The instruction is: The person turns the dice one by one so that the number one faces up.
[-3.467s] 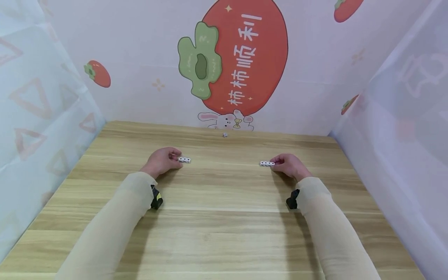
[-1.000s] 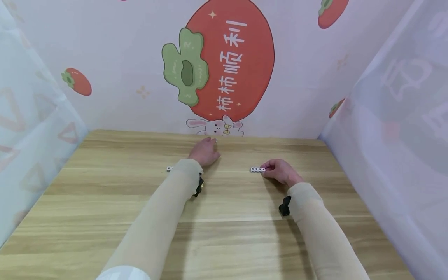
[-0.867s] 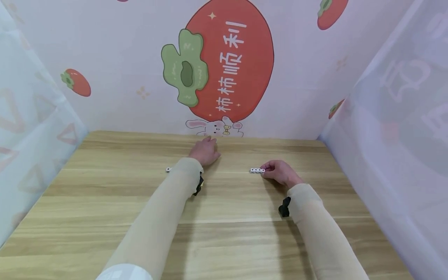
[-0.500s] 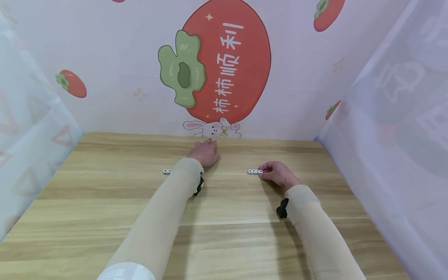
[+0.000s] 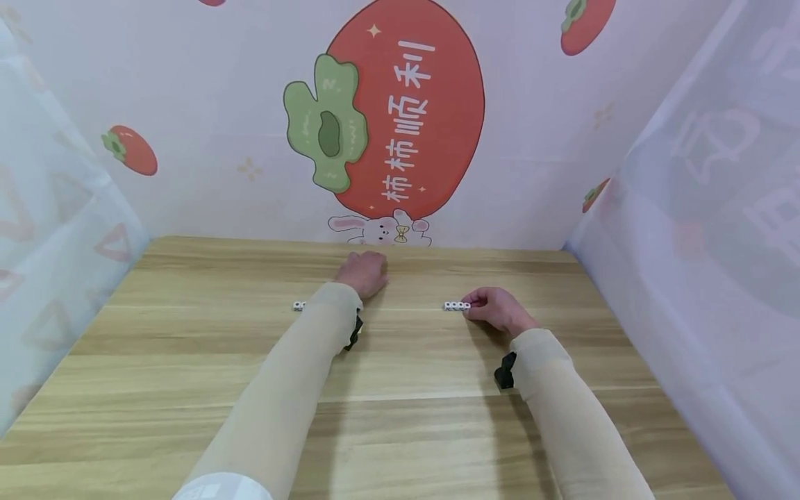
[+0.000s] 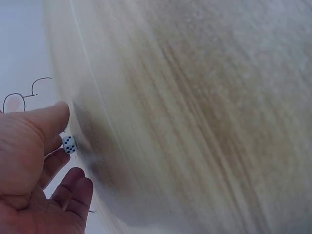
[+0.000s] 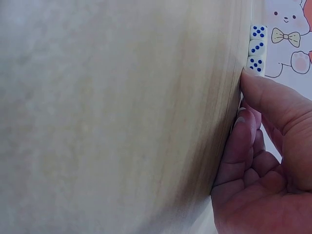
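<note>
My left hand [image 5: 364,273] reaches to the back of the table, fingers bent downward. In the left wrist view a white die [image 6: 69,145] with dark pips sits between its thumb and curled fingers, pinched there. The die is hidden behind the hand in the head view. My right hand [image 5: 500,309] pinches the right end of a row of white dice [image 5: 455,306], which lies on the table. Up close, the right wrist view shows blue pips on these dice [image 7: 257,47]. Left of the left sleeve, part of another dice row [image 5: 298,305] shows; the sleeve covers the rest.
Both rows lie on a wood-grain table [image 5: 400,444]. A pale back wall [image 5: 219,201] printed with persimmons and a rabbit rises directly behind the table's far edge. White sheets [image 5: 56,208] close off both sides. Each wrist carries a black camera [image 5: 505,371].
My left hand has left the left dice row and moved right and back to the lone die; its fingers have just curled in. The right hand stays at its row. The head view has shifted slightly.
</note>
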### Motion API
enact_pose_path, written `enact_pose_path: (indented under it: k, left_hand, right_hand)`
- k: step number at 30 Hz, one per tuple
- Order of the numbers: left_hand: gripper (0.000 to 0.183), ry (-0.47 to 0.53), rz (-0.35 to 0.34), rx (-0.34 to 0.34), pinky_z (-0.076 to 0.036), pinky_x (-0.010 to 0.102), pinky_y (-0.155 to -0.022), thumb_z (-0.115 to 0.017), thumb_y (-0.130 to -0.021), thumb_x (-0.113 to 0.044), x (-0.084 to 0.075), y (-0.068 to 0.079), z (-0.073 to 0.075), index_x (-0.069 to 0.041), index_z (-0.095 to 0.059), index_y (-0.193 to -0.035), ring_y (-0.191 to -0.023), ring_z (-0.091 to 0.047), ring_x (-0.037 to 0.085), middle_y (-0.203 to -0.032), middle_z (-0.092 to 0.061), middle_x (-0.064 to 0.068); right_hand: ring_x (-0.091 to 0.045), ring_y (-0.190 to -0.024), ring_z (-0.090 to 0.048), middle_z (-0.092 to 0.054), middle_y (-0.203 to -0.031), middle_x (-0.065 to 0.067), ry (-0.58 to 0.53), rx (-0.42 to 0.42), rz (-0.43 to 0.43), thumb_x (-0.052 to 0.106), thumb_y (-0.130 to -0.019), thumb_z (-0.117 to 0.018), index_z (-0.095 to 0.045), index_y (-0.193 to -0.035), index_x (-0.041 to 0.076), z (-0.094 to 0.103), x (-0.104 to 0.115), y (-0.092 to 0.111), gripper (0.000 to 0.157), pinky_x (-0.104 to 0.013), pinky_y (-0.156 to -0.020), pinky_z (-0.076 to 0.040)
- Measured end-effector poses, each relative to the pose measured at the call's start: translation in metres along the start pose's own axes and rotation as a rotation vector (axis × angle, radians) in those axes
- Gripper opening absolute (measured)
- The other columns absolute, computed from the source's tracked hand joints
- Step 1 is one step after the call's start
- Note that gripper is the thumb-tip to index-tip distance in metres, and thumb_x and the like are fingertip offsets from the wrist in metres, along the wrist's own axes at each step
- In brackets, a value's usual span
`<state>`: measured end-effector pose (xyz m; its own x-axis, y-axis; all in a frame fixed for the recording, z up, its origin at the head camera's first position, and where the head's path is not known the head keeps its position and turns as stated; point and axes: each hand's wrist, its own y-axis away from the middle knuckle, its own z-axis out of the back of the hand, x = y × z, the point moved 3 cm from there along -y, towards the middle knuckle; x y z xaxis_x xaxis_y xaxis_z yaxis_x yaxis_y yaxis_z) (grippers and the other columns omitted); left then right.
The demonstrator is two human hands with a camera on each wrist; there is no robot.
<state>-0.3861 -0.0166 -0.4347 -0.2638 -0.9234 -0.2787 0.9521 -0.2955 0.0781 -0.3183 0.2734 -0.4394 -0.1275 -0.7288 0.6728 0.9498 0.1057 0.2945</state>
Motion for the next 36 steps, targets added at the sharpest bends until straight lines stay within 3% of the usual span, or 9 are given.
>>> enact_pose_path:
  k: [9, 25, 31, 36]
  left_hand:
    - [0.028, 0.078, 0.017, -0.089, -0.048, 0.046, -0.11, -0.067, -0.102, -0.016, 0.004, 0.0, -0.001, -0.01, -0.072, -0.129, -0.125, -0.063, 0.031, -0.13, -0.071, 0.01]
    - [0.008, 0.122, 0.045, -0.11, -0.054, 0.041, -0.095, -0.067, -0.101, -0.009, 0.002, 0.009, 0.002, -0.01, -0.074, -0.105, -0.097, -0.062, 0.026, -0.106, -0.072, 0.007]
    - [0.007, 0.125, 0.026, -0.128, -0.054, 0.041, -0.095, -0.069, -0.099, -0.009, 0.003, 0.012, 0.001, -0.01, -0.074, -0.104, -0.098, -0.064, 0.026, -0.105, -0.074, 0.007]
    - [0.015, 0.111, -0.029, -0.13, -0.051, 0.043, -0.103, -0.069, -0.099, -0.009, 0.003, 0.016, 0.003, -0.008, -0.076, -0.112, -0.114, -0.066, 0.028, -0.117, -0.075, 0.009]
  right_hand:
    - [-0.024, -0.097, -0.057, -0.069, -0.109, -0.009, -0.008, -0.006, 0.008, 0.013, -0.098, -0.073, -0.072, -0.117, 0.007, 0.0, 0.0, 0.002, 0.021, -0.04, -0.095, -0.046]
    - [-0.023, -0.096, -0.057, -0.07, -0.108, -0.008, 0.01, -0.018, 0.016, 0.014, -0.097, -0.075, -0.073, -0.115, 0.008, 0.0, 0.0, 0.0, 0.019, -0.04, -0.094, -0.045]
    - [-0.021, -0.094, -0.057, -0.07, -0.106, -0.008, 0.024, -0.021, 0.039, 0.013, -0.096, -0.075, -0.073, -0.114, 0.006, 0.0, 0.001, 0.0, 0.02, -0.036, -0.09, -0.045]
    - [-0.019, -0.093, -0.057, -0.071, -0.105, -0.007, 0.04, -0.023, 0.072, 0.014, -0.096, -0.075, -0.074, -0.116, 0.005, 0.001, 0.001, 0.001, 0.022, -0.034, -0.088, -0.044]
